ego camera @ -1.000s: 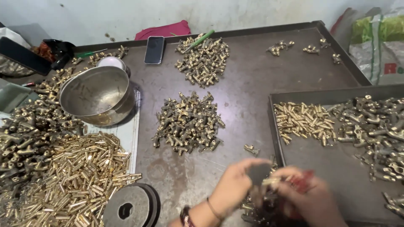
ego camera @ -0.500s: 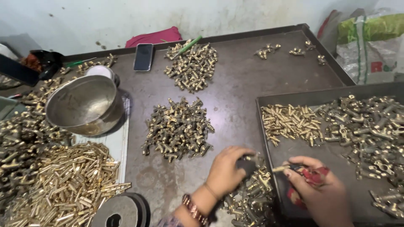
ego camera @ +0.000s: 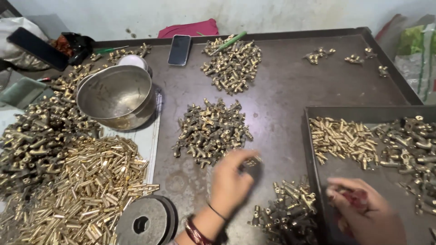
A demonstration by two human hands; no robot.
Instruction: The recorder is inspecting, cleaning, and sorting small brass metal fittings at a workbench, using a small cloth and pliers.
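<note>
My left hand (ego camera: 231, 181) reaches toward the near edge of the middle heap of brass T-fittings (ego camera: 211, 129) and pinches a small brass piece (ego camera: 254, 160) at its fingertips. My right hand (ego camera: 363, 213) is over the dark tray (ego camera: 313, 149) at the right, fingers curled around a red-handled tool (ego camera: 356, 197). Between the hands lies a small heap of brass fittings (ego camera: 286, 204). Inside the tray sit a cluster of small brass pins (ego camera: 343, 138) and more fittings (ego camera: 415, 145).
A steel bowl (ego camera: 116, 95) stands at the left beside big heaps of brass tubes (ego camera: 86, 190) and fittings (ego camera: 36, 136). A round metal disc (ego camera: 143, 222) lies near the front. A phone (ego camera: 180, 49), a farther heap of fittings (ego camera: 232, 61) and a green pen (ego camera: 231, 41) lie at the back.
My hands have separated: the left one went up and left toward the middle heap, the right one went right over the tray. The view shifted.
</note>
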